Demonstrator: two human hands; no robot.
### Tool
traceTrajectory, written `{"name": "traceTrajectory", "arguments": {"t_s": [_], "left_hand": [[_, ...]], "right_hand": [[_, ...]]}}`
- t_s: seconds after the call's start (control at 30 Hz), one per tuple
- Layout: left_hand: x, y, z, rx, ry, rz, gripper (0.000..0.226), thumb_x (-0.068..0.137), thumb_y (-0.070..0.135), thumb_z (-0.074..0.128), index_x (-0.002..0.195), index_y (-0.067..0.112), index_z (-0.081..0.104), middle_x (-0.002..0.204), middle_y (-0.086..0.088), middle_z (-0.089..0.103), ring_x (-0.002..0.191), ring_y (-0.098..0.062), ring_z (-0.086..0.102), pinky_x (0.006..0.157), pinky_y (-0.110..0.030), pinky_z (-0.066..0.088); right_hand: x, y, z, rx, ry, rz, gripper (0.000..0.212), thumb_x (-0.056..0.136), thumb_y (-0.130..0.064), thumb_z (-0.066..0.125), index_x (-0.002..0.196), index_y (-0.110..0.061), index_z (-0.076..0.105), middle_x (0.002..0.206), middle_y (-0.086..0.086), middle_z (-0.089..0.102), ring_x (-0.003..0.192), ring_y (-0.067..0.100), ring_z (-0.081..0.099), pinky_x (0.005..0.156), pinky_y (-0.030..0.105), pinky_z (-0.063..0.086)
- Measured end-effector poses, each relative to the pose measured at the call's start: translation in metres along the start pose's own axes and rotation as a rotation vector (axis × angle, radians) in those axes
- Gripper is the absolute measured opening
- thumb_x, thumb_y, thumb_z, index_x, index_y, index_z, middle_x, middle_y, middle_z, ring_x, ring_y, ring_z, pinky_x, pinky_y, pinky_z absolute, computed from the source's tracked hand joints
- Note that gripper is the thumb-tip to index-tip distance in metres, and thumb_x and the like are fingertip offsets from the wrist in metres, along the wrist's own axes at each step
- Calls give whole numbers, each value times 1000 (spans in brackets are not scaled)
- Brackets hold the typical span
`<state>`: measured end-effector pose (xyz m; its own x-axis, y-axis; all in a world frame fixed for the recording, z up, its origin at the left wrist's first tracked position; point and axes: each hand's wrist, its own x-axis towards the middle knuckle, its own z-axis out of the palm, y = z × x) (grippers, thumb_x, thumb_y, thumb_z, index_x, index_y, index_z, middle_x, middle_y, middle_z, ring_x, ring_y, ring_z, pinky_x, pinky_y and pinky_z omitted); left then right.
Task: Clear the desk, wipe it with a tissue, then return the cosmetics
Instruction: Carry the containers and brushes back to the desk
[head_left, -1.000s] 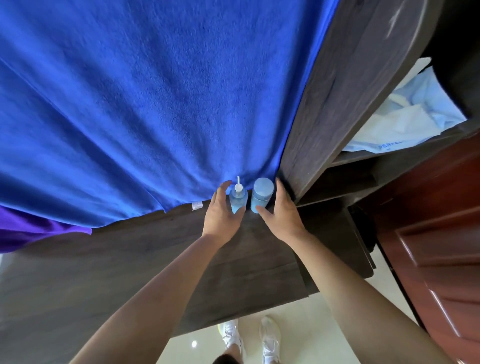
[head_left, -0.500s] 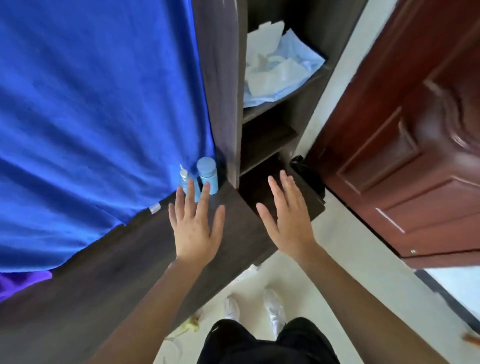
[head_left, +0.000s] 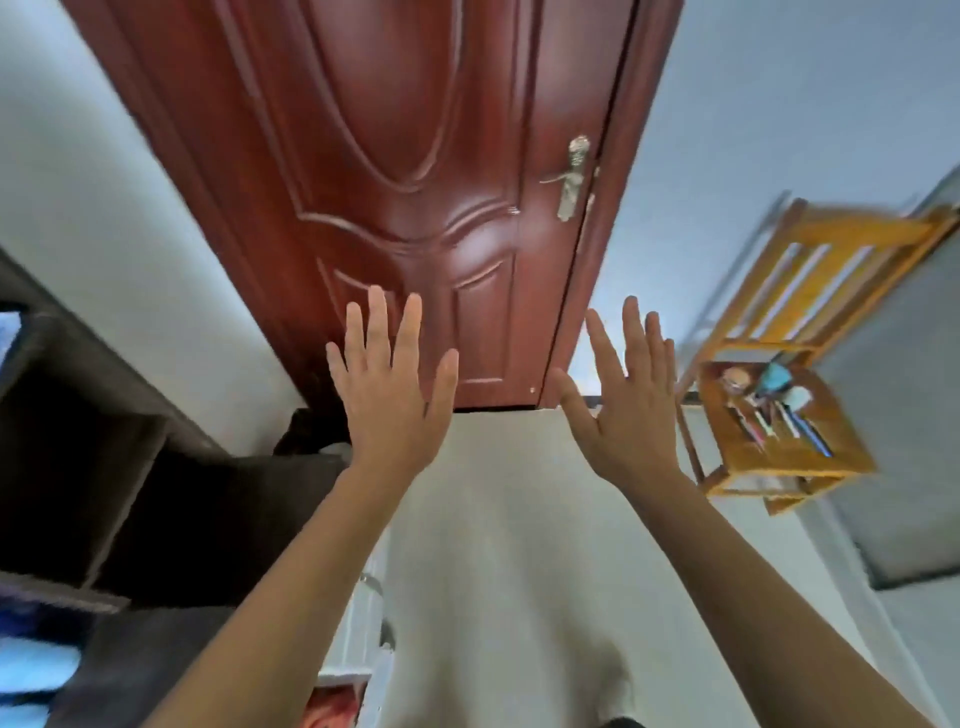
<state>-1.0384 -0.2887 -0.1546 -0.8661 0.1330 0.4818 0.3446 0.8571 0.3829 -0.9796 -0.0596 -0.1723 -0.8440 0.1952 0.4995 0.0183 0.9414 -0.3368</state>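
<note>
Red-brown panelled wooden door (head_left: 395, 156), one, with one pale metal lever handle (head_left: 569, 179), fills the head view as I raise my two bare hands in front of it. My left hand (head_left: 387, 395) and right hand (head_left: 623, 410) are both up at arm's length, backs toward me, fingers straight, spread and pointing upward. The grip of each is released and holds nothing. The two hands are apart and level with each other.

One orange-yellow slatted wooden chair (head_left: 852, 234) stands to my right, near the right hand but not touching it. The cosmetics (head_left: 774, 410) lie on its seat: several slim sticks flat and side by side, their long axes slanting from upper left to lower right, with a teal item and a few rounder pieces behind them. Blur keeps me from counting them. One dark wood-grain shelving unit (head_left: 156, 499) stands to my left, and pale floor (head_left: 519, 519) lies below my forearms.
</note>
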Motion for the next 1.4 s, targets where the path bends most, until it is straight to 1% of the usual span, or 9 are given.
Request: {"name": "traceTrajectory", "arguments": {"t_s": [0.17,0.4,0.5,0.63,0.77,0.93,1.0,1.1,1.4], "left_hand": [[23,145,88,-83,-99,162,62,100,51,38,155,24,27,166,-8,12,152,-31,8,117,-64,15],[37,327,196,-180,-199,313,65,99,53,39,156,25,26,166,-5,9,153,-29,6,117,-64,14],[49,383,227,-219,-225,345,64,99,53,40,156,27,26,166,-4,9,153,-28,7,116,-65,17],[69,426,269,-240,-238,367,63,99,50,44,155,28,27,166,-3,11,153,-28,9,116,-64,18],[90,454,319,-264,-288,358,65,98,52,42,155,26,28,166,-5,12,153,-28,10,116,-64,18],[135,494,399,-319,-323,334,67,96,58,37,156,28,26,166,-2,11,153,-24,8,117,-62,18],[160,513,431,-324,-345,313,67,96,62,32,155,31,25,166,0,10,153,-23,8,118,-62,17],[196,540,475,-316,-363,320,64,97,59,35,155,32,25,166,0,12,152,-24,12,118,-61,17],[251,594,580,-257,-464,359,59,99,51,42,153,27,35,162,-5,24,149,-30,24,116,-60,26]], "right_hand": [[-7,147,-59,-81,46,212,68,100,-63,35,158,-30,22,168,7,10,155,30,5,123,56,13],[-3,326,-122,-144,2,346,69,99,-69,24,158,-33,19,168,3,6,155,28,3,123,57,14],[7,381,-142,-145,2,427,69,99,-69,31,157,-44,5,169,-1,0,155,25,-2,124,53,8],[25,440,-150,-151,-64,479,72,94,-78,19,151,-51,-15,168,-6,-10,154,22,-12,125,51,0],[46,493,-139,-135,-91,542,73,96,-75,26,154,-47,-8,168,-6,-11,155,25,-10,124,57,8],[85,566,-122,-153,-94,544,80,86,-85,12,154,-49,-10,168,-6,-10,155,25,-8,123,57,12],[109,599,-116,-165,-110,559,78,88,-83,17,154,-49,-8,168,-5,-7,155,26,-6,122,59,16],[151,645,-105,-174,-122,580,76,92,-78,30,152,-53,-9,168,-7,-8,155,26,-6,121,59,17],[208,747,-50,-170,-154,644,69,91,-79,26,150,-59,-5,168,-6,0,154,30,6,115,57,21]]}}
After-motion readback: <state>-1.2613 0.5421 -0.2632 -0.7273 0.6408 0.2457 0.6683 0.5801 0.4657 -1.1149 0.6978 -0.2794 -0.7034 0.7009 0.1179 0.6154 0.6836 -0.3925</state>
